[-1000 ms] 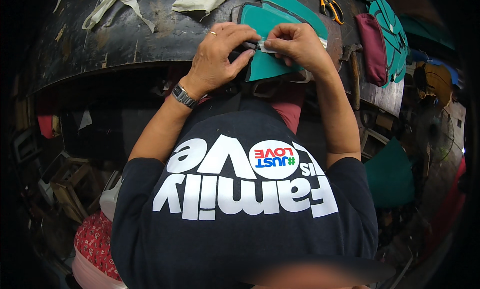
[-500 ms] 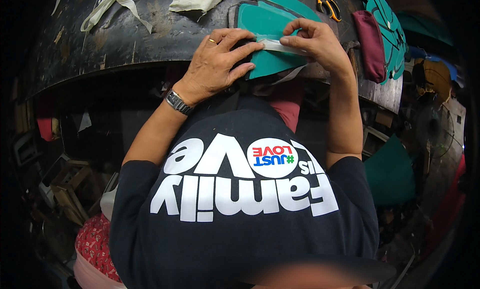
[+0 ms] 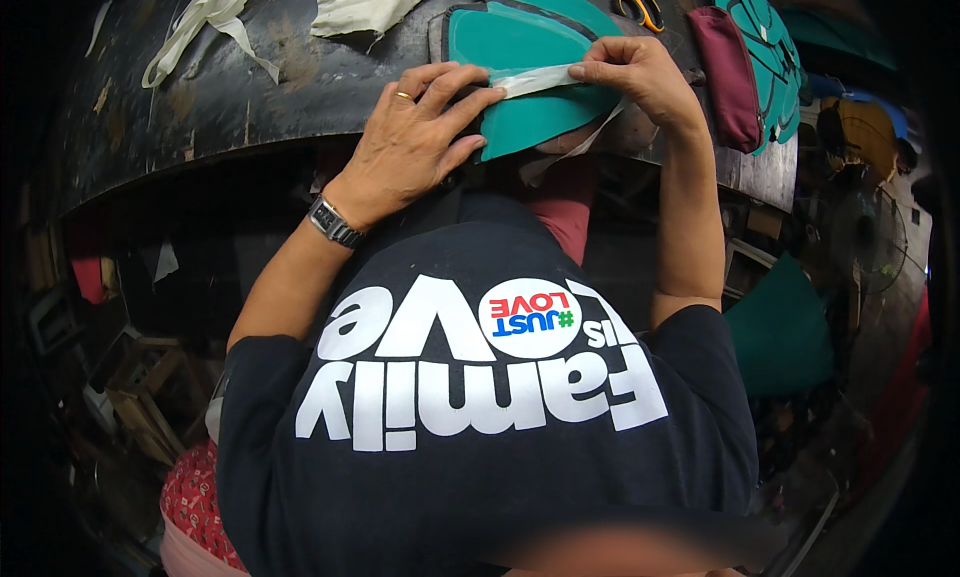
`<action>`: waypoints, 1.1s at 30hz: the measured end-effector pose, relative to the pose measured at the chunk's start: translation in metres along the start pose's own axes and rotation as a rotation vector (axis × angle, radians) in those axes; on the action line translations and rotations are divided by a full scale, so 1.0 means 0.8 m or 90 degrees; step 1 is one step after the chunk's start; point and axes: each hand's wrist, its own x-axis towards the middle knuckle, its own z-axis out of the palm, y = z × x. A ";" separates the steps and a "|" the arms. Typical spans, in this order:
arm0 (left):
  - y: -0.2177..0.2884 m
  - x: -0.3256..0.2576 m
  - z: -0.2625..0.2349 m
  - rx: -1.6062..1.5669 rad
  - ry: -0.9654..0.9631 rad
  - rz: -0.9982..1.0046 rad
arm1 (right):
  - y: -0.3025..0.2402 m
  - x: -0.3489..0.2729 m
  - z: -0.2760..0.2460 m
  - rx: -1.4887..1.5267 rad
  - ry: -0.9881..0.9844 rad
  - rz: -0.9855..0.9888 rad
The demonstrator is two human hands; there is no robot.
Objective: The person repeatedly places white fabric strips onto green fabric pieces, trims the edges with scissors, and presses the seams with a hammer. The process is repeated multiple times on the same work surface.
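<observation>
Handles, by its look, as a light, limp white strip (image 3: 538, 81), best held at ends, pinched by right hand (image 3: 645, 80), pressed by splayed left hand (image 3: 398, 145).

Beyond the grip and slightly right lay a tool with orange-and-black handles (image 3: 653, 9); a maroon pouch (image 3: 722, 82) rested farther right; a crumpled pale cloth (image 3: 372, 2) lay beyond, to the left; well to the right I could make out a round fan (image 3: 868, 237), dim in shadow; far left, below the grip, stood a wooden frame (image 3: 140, 387), near red patterned fabric (image 3: 200, 497).
</observation>
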 end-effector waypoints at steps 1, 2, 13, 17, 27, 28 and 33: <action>0.001 0.000 0.000 -0.001 -0.001 -0.005 | 0.001 0.001 -0.001 -0.006 -0.006 -0.007; 0.001 0.000 0.000 0.000 0.004 -0.007 | 0.001 0.001 -0.003 -0.017 -0.014 0.002; 0.013 0.005 -0.011 -0.030 -0.011 -0.061 | 0.002 0.009 0.014 -0.165 0.031 -0.021; 0.033 0.017 -0.013 0.003 0.065 -0.038 | 0.003 0.010 0.012 -0.243 0.035 -0.011; 0.061 0.038 0.045 0.006 -0.034 0.035 | 0.002 0.004 0.013 -0.308 0.055 0.034; 0.060 0.038 0.045 0.002 -0.032 0.044 | 0.001 0.000 0.015 -0.319 0.077 0.033; 0.033 0.032 0.022 -0.028 -0.095 0.109 | -0.006 -0.025 0.019 -0.303 0.070 0.047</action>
